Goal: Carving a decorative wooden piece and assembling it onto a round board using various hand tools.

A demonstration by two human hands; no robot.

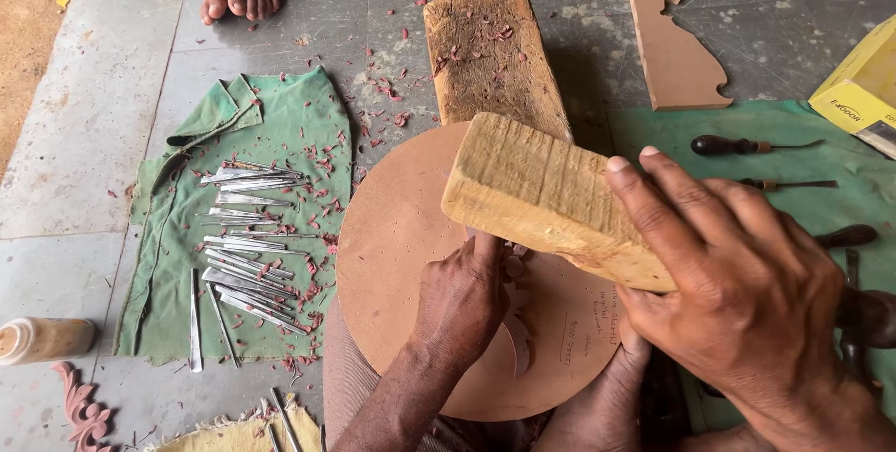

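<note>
Head cam: right hand wraps the wooden block over the round board; left hand pinches a chisel there, fingers could easily get whacked.

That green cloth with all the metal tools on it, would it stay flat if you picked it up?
Probably not. The green cloth looks soft: one corner is already folded over and wrinkled, so it would likely sag. The thin metal tools lie loose on it and would probably slide together or spill off.

Left hand curled in a fist; right hand clamped in a grip.
</note>
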